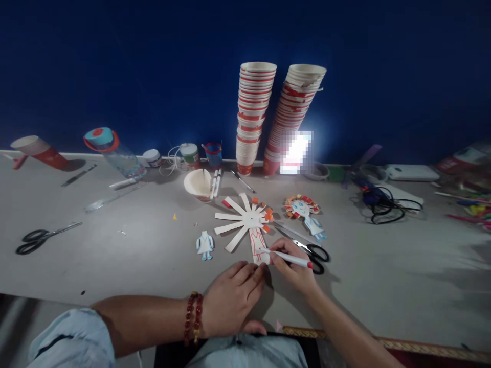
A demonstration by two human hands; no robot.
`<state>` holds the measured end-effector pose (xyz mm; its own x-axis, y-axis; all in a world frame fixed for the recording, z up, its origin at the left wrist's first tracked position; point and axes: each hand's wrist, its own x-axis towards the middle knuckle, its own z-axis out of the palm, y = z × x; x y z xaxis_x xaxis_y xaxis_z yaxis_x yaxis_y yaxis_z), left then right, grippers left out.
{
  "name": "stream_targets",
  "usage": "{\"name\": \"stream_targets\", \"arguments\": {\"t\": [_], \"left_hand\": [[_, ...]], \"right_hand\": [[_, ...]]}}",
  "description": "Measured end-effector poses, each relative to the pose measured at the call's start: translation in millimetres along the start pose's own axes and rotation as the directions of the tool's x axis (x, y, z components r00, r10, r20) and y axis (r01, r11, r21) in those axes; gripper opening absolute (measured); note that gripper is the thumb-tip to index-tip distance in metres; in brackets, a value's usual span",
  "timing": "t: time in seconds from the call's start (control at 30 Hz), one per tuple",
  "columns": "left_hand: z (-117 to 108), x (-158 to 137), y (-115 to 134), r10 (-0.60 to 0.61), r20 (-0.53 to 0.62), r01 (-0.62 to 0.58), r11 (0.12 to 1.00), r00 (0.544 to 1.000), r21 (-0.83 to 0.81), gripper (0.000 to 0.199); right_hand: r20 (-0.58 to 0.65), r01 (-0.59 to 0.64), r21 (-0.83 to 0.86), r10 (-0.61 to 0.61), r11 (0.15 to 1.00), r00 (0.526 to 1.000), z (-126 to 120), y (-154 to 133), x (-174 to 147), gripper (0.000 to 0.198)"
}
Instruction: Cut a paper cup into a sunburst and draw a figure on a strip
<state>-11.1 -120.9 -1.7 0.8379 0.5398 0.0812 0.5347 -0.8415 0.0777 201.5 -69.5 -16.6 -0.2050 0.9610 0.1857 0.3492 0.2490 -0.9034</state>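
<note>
My right hand (295, 268) grips a white marker with a red end (289, 258), its tip on a paper cutout. That cutout is a white cup cut into strips (251, 220) fanned around its base, several strips on the right curled up with orange-red ends. On the strip toward me is a dress-like figure outlined in red (258, 243). My left hand (237, 291) lies flat, fingertips at this strip's lower end. A small white paper figure with blue edges (205, 245) lies to the left. At the right lie a finished-looking paper doll (302, 207) and black-handled scissors (317, 253), partly behind my right hand.
Two tall stacks of paper cups (255, 117) (293, 110) stand against the blue wall. Along the back are a water bottle (117, 153), a cut cup (198, 184), markers (215, 183) and a lit phone-like screen (296, 153). More scissors (42, 237) lie left; a black cable (383, 204) lies right.
</note>
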Motion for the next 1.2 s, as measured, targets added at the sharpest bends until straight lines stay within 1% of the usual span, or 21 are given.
{"name": "stream_targets", "arguments": {"t": [0.13, 0.2, 0.27, 0.37, 0.5, 0.83, 1.07, 1.2], "left_hand": [[0.6, 0.2, -0.3, 0.018, -0.021, -0.018, 1.0, 1.0, 0.013, 0.091], [1.5, 0.1, -0.4, 0.02, -0.029, -0.02, 1.0, 0.999, 0.015, 0.091], [2.4, 0.1, -0.4, 0.017, -0.034, -0.016, 1.0, 0.999, 0.018, 0.09], [3.6, 0.3, -0.3, 0.023, -0.037, -0.022, 0.999, 0.999, 0.025, 0.09], [4.0, 0.7, -0.2, 0.028, -0.042, -0.027, 0.999, 0.999, 0.03, 0.089], [3.5, 2.7, -0.4, 0.029, -0.035, -0.029, 0.999, 0.999, 0.019, 0.091], [3.9, 2.7, 0.2, 0.032, -0.052, -0.03, 0.999, 0.998, 0.032, 0.091], [3.1, 2.7, -0.1, 0.032, -0.051, -0.031, 0.999, 0.998, 0.025, 0.092]], "right_hand": [[0.038, -0.018, 0.063, 0.016, 0.998, 0.999, -3.7, 2.2, 2.7, 0.008], [0.03, -0.028, 0.075, 0.026, 0.997, 0.999, -4.8, 0.2, 3.2, 0.009], [-0.003, -0.012, 0.048, 0.013, 0.999, 1.0, -4.8, -2.0, 2.7, 0.012], [-0.046, 0.042, -0.017, -0.043, 0.999, 0.998, -3.3, -2.8, 0.9, 0.015], [-0.072, 0.053, -0.058, -0.057, 0.997, 0.996, -1.3, -1.5, -0.9, 0.017], [-0.03, 0.013, -0.102, -0.016, 0.995, 0.999, 0.5, -5.3, 0.4, 0.014], [-0.024, 0.025, -0.11, -0.028, 0.994, 0.999, 1.6, -4.0, 0.7, 0.013], [-0.016, 0.012, -0.122, -0.014, 0.992, 1.0, 2.1, -2.9, 0.5, 0.013]]}}
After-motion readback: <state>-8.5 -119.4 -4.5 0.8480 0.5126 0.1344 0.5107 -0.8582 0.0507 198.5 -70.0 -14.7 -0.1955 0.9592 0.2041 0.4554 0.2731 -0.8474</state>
